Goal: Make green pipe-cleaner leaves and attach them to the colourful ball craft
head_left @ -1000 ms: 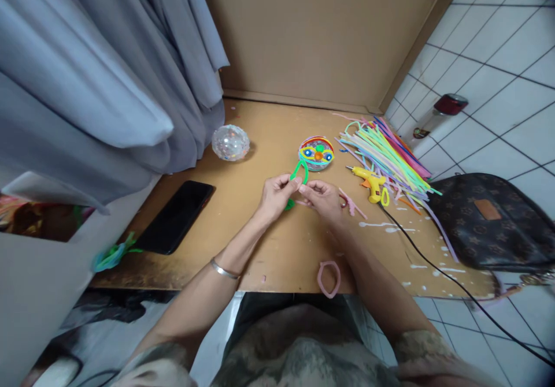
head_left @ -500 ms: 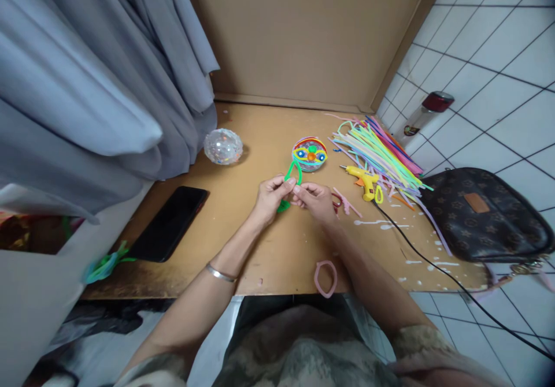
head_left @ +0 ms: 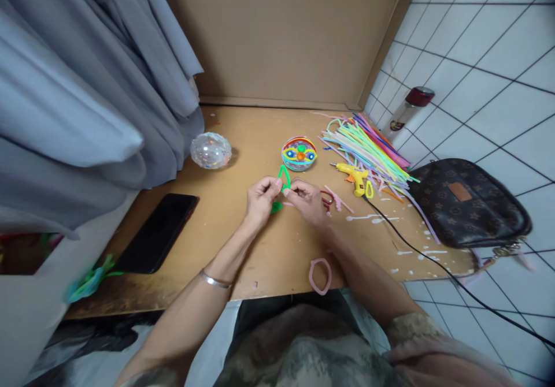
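Note:
A green pipe cleaner (head_left: 284, 173), bent into a pointed loop, stands up between my two hands. My left hand (head_left: 262, 201) pinches it at the lower left, thumb against fingers. Opposite, my right hand (head_left: 307, 202) has its fingertips closed on the loop's lower right side. Under my left hand a green fuzzy piece (head_left: 276, 207) shows; I cannot tell whether it joins the loop. Just beyond my hands sits a round ornament (head_left: 299, 153) decorated with colourful pipe cleaners, with two blue eyes and an orange nose. Red-handled scissors (head_left: 327, 198) lie partly hidden by my right hand.
A clear ball (head_left: 211, 151) rests at back left, a black phone (head_left: 156, 234) at left. On the right are a yellow glue gun (head_left: 356, 178) with its cord, a pile of pipe cleaners (head_left: 368, 147), a brown bag (head_left: 470, 208) and a bottle (head_left: 410, 110). A pink loop (head_left: 319, 276) lies near the front edge.
The green loop has become smaller and more pointed above my hands, and its top no longer overlaps the ornament. My hands stay close together. The whole view has shifted slightly.

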`<action>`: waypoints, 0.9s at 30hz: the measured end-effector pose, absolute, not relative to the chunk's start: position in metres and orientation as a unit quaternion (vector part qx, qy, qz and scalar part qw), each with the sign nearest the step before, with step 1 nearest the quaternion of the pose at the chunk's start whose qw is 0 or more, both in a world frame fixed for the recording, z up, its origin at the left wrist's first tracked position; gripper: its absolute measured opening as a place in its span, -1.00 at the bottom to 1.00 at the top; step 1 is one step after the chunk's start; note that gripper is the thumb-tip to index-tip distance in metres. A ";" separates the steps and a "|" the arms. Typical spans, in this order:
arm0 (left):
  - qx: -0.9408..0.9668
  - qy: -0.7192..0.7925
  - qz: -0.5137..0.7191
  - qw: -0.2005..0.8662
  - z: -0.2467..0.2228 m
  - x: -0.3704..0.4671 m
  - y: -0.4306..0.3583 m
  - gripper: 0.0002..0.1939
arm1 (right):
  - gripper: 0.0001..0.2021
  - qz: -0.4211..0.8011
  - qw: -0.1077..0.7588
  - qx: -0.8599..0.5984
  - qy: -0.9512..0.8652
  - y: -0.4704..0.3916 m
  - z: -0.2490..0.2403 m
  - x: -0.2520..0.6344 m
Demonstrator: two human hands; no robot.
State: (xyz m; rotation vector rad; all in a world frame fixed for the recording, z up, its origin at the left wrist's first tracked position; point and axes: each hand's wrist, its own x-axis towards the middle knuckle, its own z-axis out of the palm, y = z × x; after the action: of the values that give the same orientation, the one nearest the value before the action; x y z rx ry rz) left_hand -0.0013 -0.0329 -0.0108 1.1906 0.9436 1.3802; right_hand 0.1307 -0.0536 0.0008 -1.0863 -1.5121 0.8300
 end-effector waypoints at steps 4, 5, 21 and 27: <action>0.481 0.379 0.577 0.541 -0.008 0.001 -0.034 -0.51 | -0.73 0.349 0.544 -0.441 -0.623 -0.054 0.000 0.130; 0.477 0.373 0.573 0.553 -0.007 0.001 -0.034 -0.51 | -0.73 0.347 0.550 -0.438 -0.620 -0.054 -0.001 0.130; 0.475 0.383 0.553 0.567 -0.001 -0.003 -0.033 -0.49 | -0.79 0.213 0.497 -0.451 -0.710 -0.054 -0.002 0.136; 0.464 0.385 0.575 0.553 0.000 -0.004 -0.031 -0.48 | -0.84 0.173 0.474 -0.470 -0.725 -0.067 0.005 0.154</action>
State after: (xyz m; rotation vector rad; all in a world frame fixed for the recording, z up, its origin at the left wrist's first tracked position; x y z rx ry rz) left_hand -0.0041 -0.0306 0.0001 1.0970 0.9112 1.3596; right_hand 0.1542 -0.0675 0.0053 -1.1493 -1.7731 0.4232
